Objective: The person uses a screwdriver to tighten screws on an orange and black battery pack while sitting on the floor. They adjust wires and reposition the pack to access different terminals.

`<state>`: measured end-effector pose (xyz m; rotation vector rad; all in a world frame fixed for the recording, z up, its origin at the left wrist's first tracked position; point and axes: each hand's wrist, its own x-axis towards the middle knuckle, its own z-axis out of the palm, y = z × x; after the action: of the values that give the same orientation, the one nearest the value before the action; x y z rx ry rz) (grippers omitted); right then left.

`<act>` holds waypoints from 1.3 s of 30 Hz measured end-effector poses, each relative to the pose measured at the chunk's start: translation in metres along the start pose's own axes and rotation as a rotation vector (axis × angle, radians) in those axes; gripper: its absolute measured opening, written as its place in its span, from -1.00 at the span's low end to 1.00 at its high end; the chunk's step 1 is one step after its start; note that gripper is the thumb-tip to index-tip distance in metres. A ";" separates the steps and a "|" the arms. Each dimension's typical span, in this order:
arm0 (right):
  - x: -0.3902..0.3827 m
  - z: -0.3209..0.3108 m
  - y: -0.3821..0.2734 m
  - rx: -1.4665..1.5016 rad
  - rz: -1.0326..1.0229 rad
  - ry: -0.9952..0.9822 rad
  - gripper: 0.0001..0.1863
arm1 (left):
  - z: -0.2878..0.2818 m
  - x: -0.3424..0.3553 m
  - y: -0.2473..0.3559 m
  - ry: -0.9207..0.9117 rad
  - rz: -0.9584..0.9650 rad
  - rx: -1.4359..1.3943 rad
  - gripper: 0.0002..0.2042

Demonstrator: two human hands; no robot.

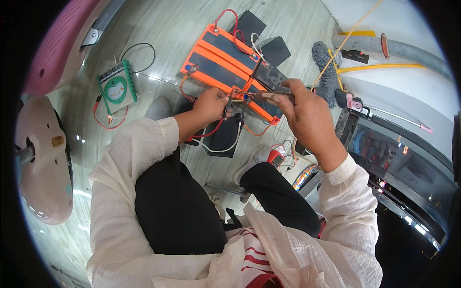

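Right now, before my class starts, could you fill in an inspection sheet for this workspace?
Surface: pale, glossy floor with reflections.
Job's things: orange-and-dark batteries; screwdriver.
Clutter: green-and-white device; red-and-dark meter.
Hands: left hand at the batteries, exact grip unclear; right hand grips the screwdriver, tip at the batteries.
Cables: red lead, white lead and orange lead loop around the batteries.
Surroundings: grey mop head at right; pink panel upper left.
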<state>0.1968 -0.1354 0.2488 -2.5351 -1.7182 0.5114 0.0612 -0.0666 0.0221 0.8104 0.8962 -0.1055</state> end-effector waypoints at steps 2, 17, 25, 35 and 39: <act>0.000 0.005 0.000 0.138 -0.190 0.068 -0.66 | -0.004 0.003 -0.004 -0.002 0.018 0.005 -0.82; 0.002 0.001 0.000 -0.193 -0.177 -0.047 -0.63 | -0.005 0.006 -0.008 -0.005 0.033 0.004 -0.81; -0.002 -0.001 -0.004 -0.136 -0.235 -0.058 -0.65 | -0.008 0.005 -0.006 -0.022 -0.001 0.030 -0.79; 0.001 0.000 -0.002 -0.158 -0.114 -0.079 -0.69 | -0.010 0.004 -0.002 -0.063 -0.021 0.059 -0.76; 0.000 0.004 -0.004 0.204 -0.048 -0.030 -0.72 | -0.012 0.003 0.002 -0.103 -0.008 0.081 -0.75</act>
<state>0.1921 -0.1340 0.2455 -2.3515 -1.6386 0.6867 0.0561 -0.0569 0.0173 0.8687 0.8015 -0.1899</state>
